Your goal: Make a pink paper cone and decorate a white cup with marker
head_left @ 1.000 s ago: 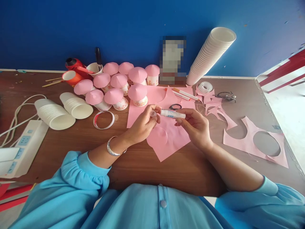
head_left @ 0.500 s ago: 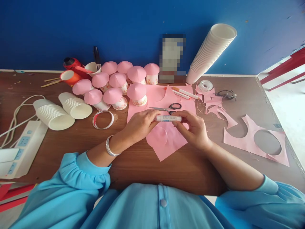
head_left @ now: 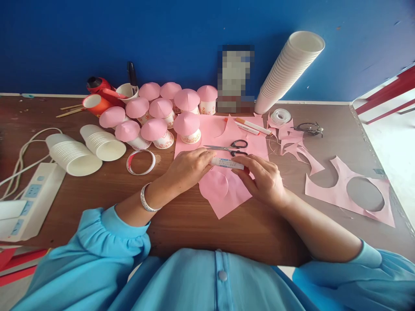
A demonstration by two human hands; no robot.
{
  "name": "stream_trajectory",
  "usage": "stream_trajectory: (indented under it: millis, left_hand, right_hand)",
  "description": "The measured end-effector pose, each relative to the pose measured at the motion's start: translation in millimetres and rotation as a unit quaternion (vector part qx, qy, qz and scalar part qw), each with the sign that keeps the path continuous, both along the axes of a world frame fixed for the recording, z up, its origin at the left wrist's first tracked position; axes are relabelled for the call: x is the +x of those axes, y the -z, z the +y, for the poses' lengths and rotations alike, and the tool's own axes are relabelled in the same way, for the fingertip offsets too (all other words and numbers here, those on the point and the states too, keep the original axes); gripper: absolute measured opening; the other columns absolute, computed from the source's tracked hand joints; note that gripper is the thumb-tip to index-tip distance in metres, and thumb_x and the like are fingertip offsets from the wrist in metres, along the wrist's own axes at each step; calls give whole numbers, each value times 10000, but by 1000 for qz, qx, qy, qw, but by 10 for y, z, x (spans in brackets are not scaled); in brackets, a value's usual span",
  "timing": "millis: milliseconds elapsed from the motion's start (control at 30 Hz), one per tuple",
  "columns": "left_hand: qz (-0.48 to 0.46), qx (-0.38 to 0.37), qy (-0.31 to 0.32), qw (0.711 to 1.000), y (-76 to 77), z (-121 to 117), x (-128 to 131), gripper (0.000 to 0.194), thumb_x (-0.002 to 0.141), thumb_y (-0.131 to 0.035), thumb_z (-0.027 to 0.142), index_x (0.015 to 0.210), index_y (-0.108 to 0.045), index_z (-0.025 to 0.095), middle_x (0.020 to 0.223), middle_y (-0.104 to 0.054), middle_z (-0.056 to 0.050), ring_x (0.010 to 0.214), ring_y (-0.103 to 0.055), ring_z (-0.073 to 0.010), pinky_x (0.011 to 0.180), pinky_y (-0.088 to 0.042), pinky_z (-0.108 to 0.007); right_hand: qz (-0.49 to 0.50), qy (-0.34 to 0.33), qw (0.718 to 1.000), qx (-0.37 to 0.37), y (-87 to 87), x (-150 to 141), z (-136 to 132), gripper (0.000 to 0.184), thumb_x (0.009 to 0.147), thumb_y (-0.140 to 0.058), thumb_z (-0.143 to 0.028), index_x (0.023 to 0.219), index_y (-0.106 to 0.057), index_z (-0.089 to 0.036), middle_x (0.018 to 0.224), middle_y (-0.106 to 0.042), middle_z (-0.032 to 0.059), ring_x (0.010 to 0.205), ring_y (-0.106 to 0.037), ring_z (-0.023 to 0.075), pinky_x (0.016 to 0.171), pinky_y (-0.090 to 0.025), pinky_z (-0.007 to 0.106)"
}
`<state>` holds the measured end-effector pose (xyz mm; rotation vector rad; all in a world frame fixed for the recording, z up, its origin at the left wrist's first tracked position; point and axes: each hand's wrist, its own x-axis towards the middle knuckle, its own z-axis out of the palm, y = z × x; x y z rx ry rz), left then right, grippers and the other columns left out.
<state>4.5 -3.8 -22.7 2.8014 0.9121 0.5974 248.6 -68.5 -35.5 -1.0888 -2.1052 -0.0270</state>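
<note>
Between my two hands is a white glue stick [head_left: 227, 163] with blue print, held level above the pink paper. My left hand [head_left: 194, 166] pinches its left end; my right hand [head_left: 264, 177] grips its right end with thumb and fingers. Just beyond the stick, black-handled scissors [head_left: 239, 144] lie on a pink paper sheet [head_left: 214, 125], blades to the left. A pink paper circle [head_left: 216, 185] lies below my hands on another pink piece. Beside the sheet, to the left, stand several upturned paper cups with pink cone tops [head_left: 187, 124].
White cup stacks [head_left: 73, 155] lie at the left near a power strip [head_left: 35, 203] with cables. A tall cup stack [head_left: 290, 71] leans on the blue wall. Markers [head_left: 248, 126], a tape roll [head_left: 138, 162], white ribbon [head_left: 280, 115] and pink offcuts [head_left: 350, 190] lie around.
The glue stick has tilted slightly, its right end now lower. My right hand has shifted down a little at that end. The rest of the table looks the same.
</note>
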Motion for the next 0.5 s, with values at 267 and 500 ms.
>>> stream_trajectory:
  millis: [267, 500]
  left_hand:
    - [22, 18, 1, 1000, -10, -20, 19, 185, 1068, -521, 220, 1119, -681, 142, 986, -795, -80, 889, -783, -212, 660, -574, -275]
    - [14, 11, 10, 1000, 14, -4, 7, 264, 1100, -452, 259, 1148, -681, 138, 1041, -804, -112, 937, -788, -224, 735, -606, -299]
  right_hand:
    - [-9, 8, 1000, -22, 5, -29, -18, 178, 1079, -559, -276, 1201, -652, -186, 853, -768, 58, 666, -700, 172, 606, -530, 272]
    - [77, 65, 980, -171, 0, -129, -125, 205, 1061, -565, -372, 1083, -702, -221, 692, -715, 5, 572, -664, 160, 587, -495, 265]
